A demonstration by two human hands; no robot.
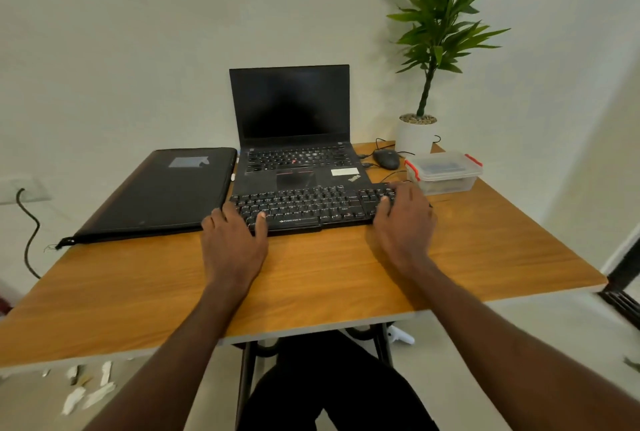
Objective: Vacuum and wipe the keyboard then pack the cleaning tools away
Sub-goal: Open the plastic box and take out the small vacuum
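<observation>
A wooden surface (485,257) stands against a pale wall. A black rectangular keyboard (311,205) lies between both hands. The left hand (233,243) grips its left end, thumb on the keys. The right hand (403,222) grips its right end. Beyond the right hand sits a clear lidded plastic box (445,172).

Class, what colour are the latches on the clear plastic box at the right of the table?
Red; the latches on the plastic box show in the head view.

A black keyboard (311,205) lies flat on the wooden table (311,274), touching the open laptop's (294,139) front edge.
</observation>
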